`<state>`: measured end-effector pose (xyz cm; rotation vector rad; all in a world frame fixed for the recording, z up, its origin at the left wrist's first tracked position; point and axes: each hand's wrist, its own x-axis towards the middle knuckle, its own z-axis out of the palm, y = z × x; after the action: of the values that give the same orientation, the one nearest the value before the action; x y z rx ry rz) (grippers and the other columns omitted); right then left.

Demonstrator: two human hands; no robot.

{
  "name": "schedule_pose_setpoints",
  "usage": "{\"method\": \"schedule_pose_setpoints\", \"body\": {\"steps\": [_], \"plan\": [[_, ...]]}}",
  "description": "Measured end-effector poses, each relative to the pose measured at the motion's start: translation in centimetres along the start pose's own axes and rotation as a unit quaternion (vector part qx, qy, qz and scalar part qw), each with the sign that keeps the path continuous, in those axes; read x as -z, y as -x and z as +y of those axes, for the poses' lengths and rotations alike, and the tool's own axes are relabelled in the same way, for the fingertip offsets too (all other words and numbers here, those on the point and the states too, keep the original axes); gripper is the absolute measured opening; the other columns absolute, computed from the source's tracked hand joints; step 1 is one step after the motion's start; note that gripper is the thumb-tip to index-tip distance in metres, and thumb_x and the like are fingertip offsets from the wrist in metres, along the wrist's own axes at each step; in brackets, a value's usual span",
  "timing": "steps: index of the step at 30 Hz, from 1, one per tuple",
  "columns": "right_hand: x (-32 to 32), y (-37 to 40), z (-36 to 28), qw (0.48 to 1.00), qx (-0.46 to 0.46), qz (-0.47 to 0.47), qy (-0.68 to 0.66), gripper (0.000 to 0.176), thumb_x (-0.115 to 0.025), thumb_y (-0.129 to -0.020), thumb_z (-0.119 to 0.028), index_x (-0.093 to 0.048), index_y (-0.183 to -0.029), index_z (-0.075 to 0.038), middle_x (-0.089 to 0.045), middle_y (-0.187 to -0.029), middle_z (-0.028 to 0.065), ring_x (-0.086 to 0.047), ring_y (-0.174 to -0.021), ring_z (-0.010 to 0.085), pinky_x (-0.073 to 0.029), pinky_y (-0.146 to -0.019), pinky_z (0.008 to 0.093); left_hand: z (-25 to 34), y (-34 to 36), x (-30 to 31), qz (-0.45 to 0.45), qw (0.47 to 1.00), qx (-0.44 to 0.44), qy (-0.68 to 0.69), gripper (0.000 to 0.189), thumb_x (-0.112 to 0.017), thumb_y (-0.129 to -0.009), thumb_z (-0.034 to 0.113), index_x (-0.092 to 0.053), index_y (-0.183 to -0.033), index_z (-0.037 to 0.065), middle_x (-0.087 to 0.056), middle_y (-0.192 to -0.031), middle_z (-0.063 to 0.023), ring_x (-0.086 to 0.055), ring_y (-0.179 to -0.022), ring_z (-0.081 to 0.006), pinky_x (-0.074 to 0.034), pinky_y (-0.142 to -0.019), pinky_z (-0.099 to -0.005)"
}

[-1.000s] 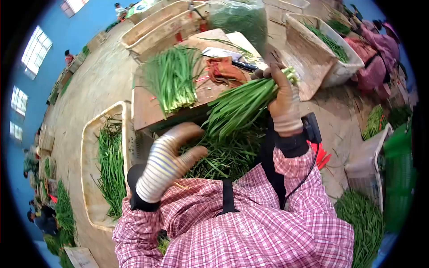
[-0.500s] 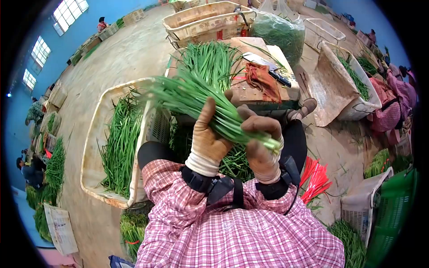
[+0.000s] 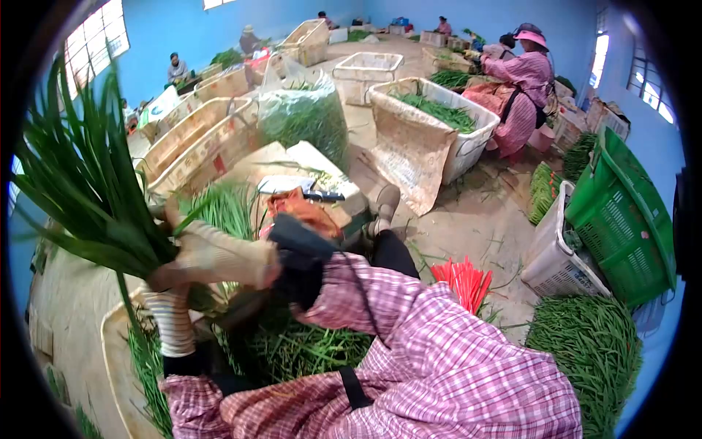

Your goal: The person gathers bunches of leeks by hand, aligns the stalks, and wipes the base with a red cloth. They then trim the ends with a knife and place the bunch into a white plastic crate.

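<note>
Both hands meet under the bunch of chives [image 3: 77, 183], held high off the table's [image 3: 322, 164] left edge: the right hand [image 3: 219, 257] has its grip clamped on the stems, the left hand [image 3: 167, 311] sits beneath with a grip I cannot tell, and I judge I'm evening the bunch, which next calls for steady stems.

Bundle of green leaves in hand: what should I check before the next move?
1. Hold on bundle of long green leaves: ok, right hand in beige glove has its grip closed at the base.
2. Left hand in striped glove gripping too: cannot tell.
3. Bundle clear of pale wooden block: ok, raised to its left.
4. White-bladed knife away from both hands: ok, flat on block.
5. Bunch of red ties within sight: ok, on floor at right.
</note>
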<state>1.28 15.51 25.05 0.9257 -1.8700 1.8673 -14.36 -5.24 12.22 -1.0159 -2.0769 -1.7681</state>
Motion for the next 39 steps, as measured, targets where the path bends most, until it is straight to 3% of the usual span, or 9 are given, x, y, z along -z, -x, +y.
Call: {"method": "schedule_pose_setpoints", "body": {"steps": [4,6,8,12,17,24,33,35,39], "plan": [[-1.8,-8.2,7.1,0.876,-0.043,0.009,-0.480,0.054,-0.073,-0.086,-0.008,-0.052,-0.135,-0.007,-0.068,-0.115,0.0069,-0.060,-0.107,0.0182,-0.048,-0.095,0.0371,-3.3,-3.8,3.5,-0.031,0.989,-0.040,0.143,0.048,-0.063,-0.097,0.014,-0.045,-0.141,0.007,-0.059,-0.131,-0.0081,-0.061,-0.112,-0.0217,-0.054,-0.092,-0.0319],[-2.4,-8.2,8.7,0.987,0.030,0.120,-0.098,0.057,-0.075,-0.082,-0.011,-0.053,-0.135,-0.007,-0.069,-0.111,0.0111,-0.062,-0.105,0.0208,-0.049,-0.092,0.0365,-6.8,-4.1,5.0,-0.030,0.991,-0.023,0.132,0.049,-0.064,-0.097,0.016,-0.046,-0.141,0.006,-0.059,-0.131,-0.0087,-0.061,-0.110,-0.0221,-0.054,-0.091,-0.0322],[-3.1,-8.4,12.3,0.983,-0.034,0.170,0.060,0.069,-0.082,-0.073,-0.014,-0.053,-0.135,-0.006,-0.068,-0.108,0.0161,-0.063,-0.102,0.0215,-0.050,-0.090,0.0347,-11.3,-3.4,5.6,-0.004,0.996,0.013,0.090,0.049,-0.064,-0.097,0.018,-0.046,-0.141,0.005,-0.059,-0.131,-0.0094,-0.061,-0.109,-0.0225,-0.054,-0.090,-0.0326],[-2.8,-4.9,12.7,0.978,-0.186,0.062,-0.075,0.090,-0.087,-0.067,-0.021,-0.043,-0.145,-0.009,-0.062,-0.126,0.0239,-0.059,-0.118,0.0336,-0.045,-0.103,0.0408,-18.7,0.2,5.8,0.046,0.996,0.069,0.022,0.050,-0.065,-0.096,0.021,-0.047,-0.140,0.004,-0.059,-0.131,-0.0106,-0.061,-0.106,-0.0232,-0.053,-0.087,-0.0333],[-6.1,-4.9,17.4,0.918,-0.154,0.010,0.364,0.084,-0.073,-0.086,-0.045,-0.035,-0.153,-0.011,-0.038,-0.153,0.0297,-0.046,-0.136,0.0448,-0.037,-0.113,0.0502,-19.8,2.0,7.3,0.088,0.992,0.086,0.024,0.053,-0.066,-0.096,0.026,-0.047,-0.139,0.002,-0.059,-0.130,-0.0121,-0.060,-0.103,-0.0241,-0.053,-0.083,-0.0342],[1.1,-0.8,11.2,0.964,-0.151,0.150,0.158,0.070,-0.061,-0.095,-0.050,-0.044,-0.145,-0.003,-0.051,-0.140,0.0282,-0.057,-0.125,0.0344,-0.047,-0.101,0.0417,2.3,4.4,2.5,0.263,0.880,0.159,0.363,0.026,-0.069,-0.094,0.022,-0.066,-0.113,0.005,-0.069,-0.106,-0.0077,-0.067,-0.095,-0.0211,-0.056,-0.088,-0.0367],[0.7,14.9,11.7,0.918,-0.177,-0.007,0.355,0.038,-0.062,-0.097,-0.028,-0.063,-0.125,-0.001,-0.072,-0.097,0.0234,-0.070,-0.092,0.0400,-0.054,-0.085,0.0434,4.5,10.2,1.3,0.180,0.813,0.263,0.487,0.027,-0.069,-0.095,0.028,-0.067,-0.115,0.010,-0.071,-0.108,-0.0088,-0.068,-0.103,-0.0252,-0.057,-0.092,-0.0459],[1.5,15.2,10.4,0.915,-0.282,0.119,0.262,0.036,-0.064,-0.096,-0.027,-0.067,-0.119,0.000,-0.071,-0.100,0.0241,-0.069,-0.096,0.0390,-0.054,-0.087,0.0418,4.6,11.4,0.2,0.209,0.796,0.264,0.503,0.029,-0.073,-0.092,0.021,-0.065,-0.119,0.014,-0.071,-0.107,-0.0080,-0.068,-0.101,-0.0236,-0.058,-0.089,-0.0470],[-2.0,13.4,7.1,0.938,-0.088,0.051,0.331,0.071,-0.071,-0.088,-0.043,-0.050,-0.138,0.004,-0.063,-0.127,0.0237,-0.058,-0.121,0.0389,-0.045,-0.102,0.0461,4.6,11.9,-2.5,0.217,0.766,0.294,0.528,0.028,-0.073,-0.091,0.016,-0.065,-0.118,0.014,-0.071,-0.106,-0.0085,-0.069,-0.101,-0.0246,-0.057,-0.092,-0.0450]]}}
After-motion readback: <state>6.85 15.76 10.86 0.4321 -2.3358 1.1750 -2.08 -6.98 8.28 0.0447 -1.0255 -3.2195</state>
